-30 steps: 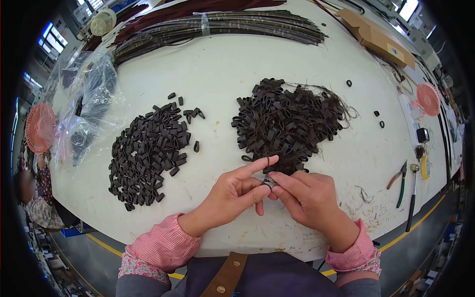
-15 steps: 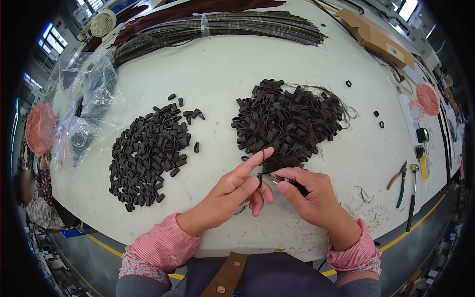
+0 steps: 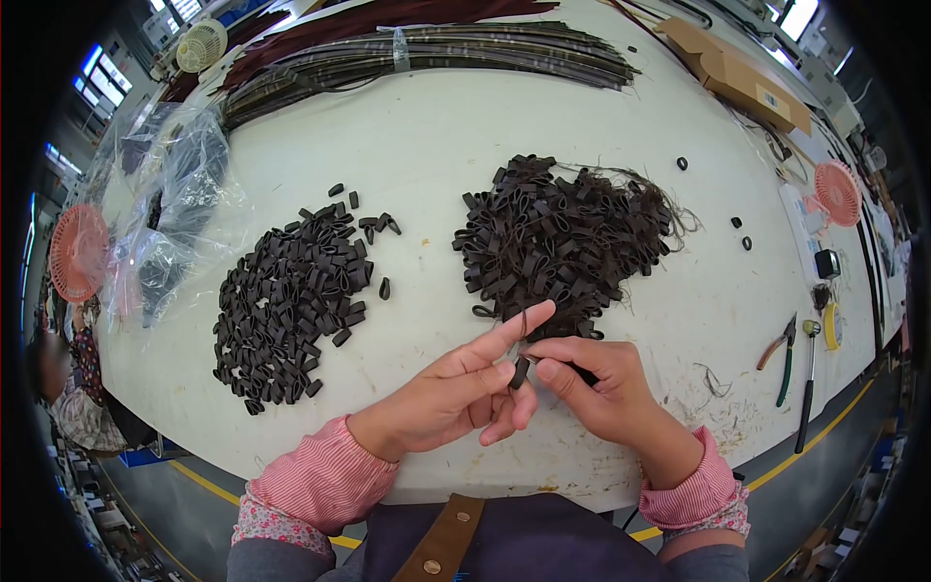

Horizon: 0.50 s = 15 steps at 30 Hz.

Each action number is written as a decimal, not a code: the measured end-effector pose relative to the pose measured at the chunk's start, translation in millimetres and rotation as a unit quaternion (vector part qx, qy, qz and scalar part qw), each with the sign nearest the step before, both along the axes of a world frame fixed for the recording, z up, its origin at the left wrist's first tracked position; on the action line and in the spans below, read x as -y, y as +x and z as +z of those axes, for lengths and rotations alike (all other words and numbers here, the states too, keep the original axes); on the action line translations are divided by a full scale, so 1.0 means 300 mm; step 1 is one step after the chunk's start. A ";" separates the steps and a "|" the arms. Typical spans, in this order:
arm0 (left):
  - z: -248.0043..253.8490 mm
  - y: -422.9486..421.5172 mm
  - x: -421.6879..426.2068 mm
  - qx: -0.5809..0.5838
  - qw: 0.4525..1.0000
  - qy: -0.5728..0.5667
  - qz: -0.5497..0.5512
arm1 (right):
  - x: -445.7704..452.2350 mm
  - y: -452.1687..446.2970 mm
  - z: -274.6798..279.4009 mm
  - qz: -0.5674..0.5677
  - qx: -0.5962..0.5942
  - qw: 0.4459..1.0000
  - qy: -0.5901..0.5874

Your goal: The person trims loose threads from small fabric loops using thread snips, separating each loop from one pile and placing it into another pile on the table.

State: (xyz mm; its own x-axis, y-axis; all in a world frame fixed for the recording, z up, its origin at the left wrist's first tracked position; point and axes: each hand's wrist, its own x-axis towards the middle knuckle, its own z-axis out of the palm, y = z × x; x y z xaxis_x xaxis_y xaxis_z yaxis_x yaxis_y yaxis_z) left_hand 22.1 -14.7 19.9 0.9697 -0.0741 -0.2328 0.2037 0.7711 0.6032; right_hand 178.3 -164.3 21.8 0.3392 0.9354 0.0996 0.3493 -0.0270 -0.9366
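My left hand (image 3: 448, 390) pinches a small dark strap loop (image 3: 520, 373) between thumb and fingers, its index finger stretched out with a dark thread across it. Close against that loop, my right hand (image 3: 611, 393) is closed around a small black-handled tool (image 3: 585, 374); its working end is mostly hidden by the fingers. Just beyond both hands lies a heap of dark loops with loose threads (image 3: 562, 233). To the left spreads a second pile of dark loops (image 3: 291, 306), with few threads visible.
A bundle of long dark strips (image 3: 465, 53) lies along the far side. Clear plastic bags (image 3: 179, 209) and a pink fan (image 3: 78, 252) are at left. Pliers (image 3: 786, 359), a hammer-like tool (image 3: 808, 388), yellow tape (image 3: 832, 327) and a cardboard box (image 3: 732, 76) lie at right.
Both hands have shifted slightly; my right-hand fingers have come in closer to the loop. The loop has tilted, and the tool's metal part shows less.
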 end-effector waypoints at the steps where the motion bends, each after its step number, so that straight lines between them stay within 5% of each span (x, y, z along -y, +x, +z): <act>1: -0.002 -0.001 0.001 0.009 1.000 -0.015 -0.003 | -0.001 0.000 -0.004 0.000 0.000 1.000 0.000; 6: 0.024 -0.014 -0.042 0.002 0.998 0.060 0.006 | 0.002 0.009 0.006 -0.053 -0.035 0.997 -0.040; 8: 0.050 -0.031 -0.082 -0.045 0.949 0.286 0.125 | -0.002 0.018 -0.015 -0.074 -0.028 0.997 -0.014; 9: 0.028 -0.036 -0.106 -0.045 0.949 0.286 0.124 | -0.002 0.021 -0.023 -0.094 -0.021 0.995 0.013; 10: -0.003 -0.034 -0.131 -0.038 0.827 0.511 0.231 | -0.001 0.021 -0.025 -0.095 -0.021 0.995 0.013; 11: -0.021 -0.032 -0.145 -0.028 0.641 0.696 0.321 | -0.001 0.021 -0.025 -0.098 -0.001 0.995 0.009; 12: -0.025 -0.036 -0.147 -0.029 0.641 0.696 0.322 | -0.001 0.019 -0.027 -0.100 0.020 0.995 0.005; 14: 0.008 -0.025 -0.137 -0.048 0.434 0.831 0.344 | -0.008 0.011 -0.038 -0.088 0.047 0.995 0.020; 15: -0.006 -0.027 -0.127 -0.038 0.491 0.814 0.308 | -0.010 0.006 -0.042 -0.078 0.075 0.994 0.034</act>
State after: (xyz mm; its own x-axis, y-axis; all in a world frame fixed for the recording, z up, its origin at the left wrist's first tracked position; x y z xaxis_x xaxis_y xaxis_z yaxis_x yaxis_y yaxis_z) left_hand 14.1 23.5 18.1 0.6750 0.5722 0.4659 0.3040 -0.7910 0.5309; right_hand 180.1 -161.2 9.3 0.4556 0.8621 0.2217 0.4814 -0.0292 -0.8760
